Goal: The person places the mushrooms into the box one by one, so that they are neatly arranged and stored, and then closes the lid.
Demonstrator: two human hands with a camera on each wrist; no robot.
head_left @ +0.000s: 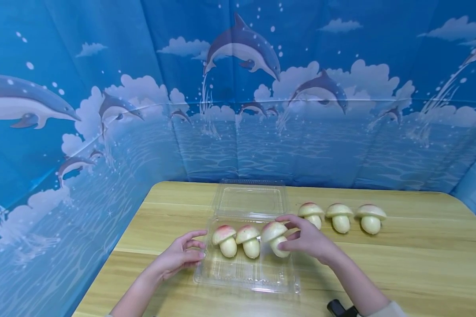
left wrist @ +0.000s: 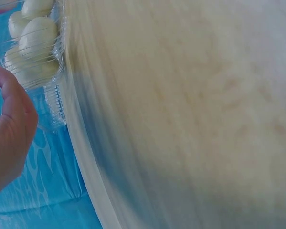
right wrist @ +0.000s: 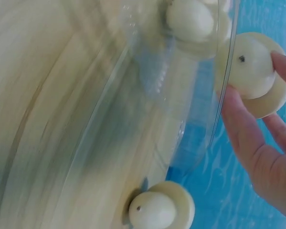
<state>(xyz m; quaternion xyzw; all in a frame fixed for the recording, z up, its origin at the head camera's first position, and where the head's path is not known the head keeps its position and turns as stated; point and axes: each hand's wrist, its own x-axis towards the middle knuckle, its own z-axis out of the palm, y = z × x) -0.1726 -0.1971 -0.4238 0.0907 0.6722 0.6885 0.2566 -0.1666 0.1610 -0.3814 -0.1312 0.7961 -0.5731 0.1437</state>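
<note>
My right hand point(head_left: 307, 240) grips a toy mushroom point(head_left: 275, 237) with a pale stem and pink-tinged cap, over the right part of a clear plastic clamshell box point(head_left: 242, 273). In the right wrist view, thumb and fingers hold this mushroom point(right wrist: 252, 71) from its sides at the box wall. Two more mushrooms, a redder-capped one point(head_left: 224, 241) and a paler one point(head_left: 248, 241), lie side by side in the box. At the box's left edge, my left hand point(head_left: 182, 252) has its fingers loosely bent and nothing in them; the left wrist view shows it beside the box wall.
Right of the box, three similar mushrooms stand in a row: one point(head_left: 311, 215), a middle one point(head_left: 340, 217) and an outer one point(head_left: 370, 218). The box's lid point(head_left: 251, 199) lies folded back toward the dolphin-print curtain point(head_left: 301, 145). A black object point(head_left: 341, 309) shows by the right forearm.
</note>
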